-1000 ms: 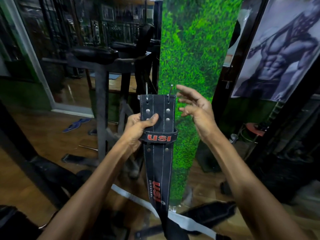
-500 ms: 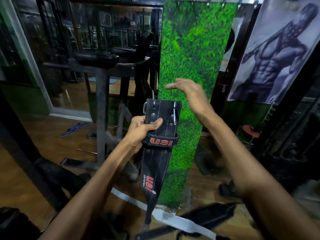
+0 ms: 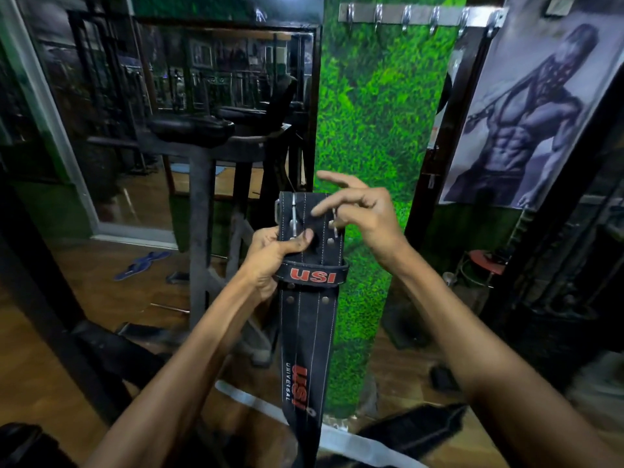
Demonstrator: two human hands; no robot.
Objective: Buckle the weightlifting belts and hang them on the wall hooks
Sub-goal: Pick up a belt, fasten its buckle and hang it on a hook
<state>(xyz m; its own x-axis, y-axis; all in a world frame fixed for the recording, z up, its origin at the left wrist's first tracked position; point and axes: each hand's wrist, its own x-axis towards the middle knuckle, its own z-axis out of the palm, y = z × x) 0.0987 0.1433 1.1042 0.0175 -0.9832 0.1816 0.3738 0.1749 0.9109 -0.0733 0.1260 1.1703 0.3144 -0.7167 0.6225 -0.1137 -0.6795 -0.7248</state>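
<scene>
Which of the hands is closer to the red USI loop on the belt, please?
Left. The left hand grips the belt right beside the USI loop; the right hand is higher, at the buckle prongs.

One head-worn view looks forward and down, close over both forearms, facing the grass-clad wall [image 3: 381, 136]

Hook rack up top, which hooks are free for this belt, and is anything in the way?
All six hooks on the hook rack hang bare. Below it the grass panel is clear down to the right hand. The belt, gripped by the left hand, sits lower, close against the black machine frame.
</scene>
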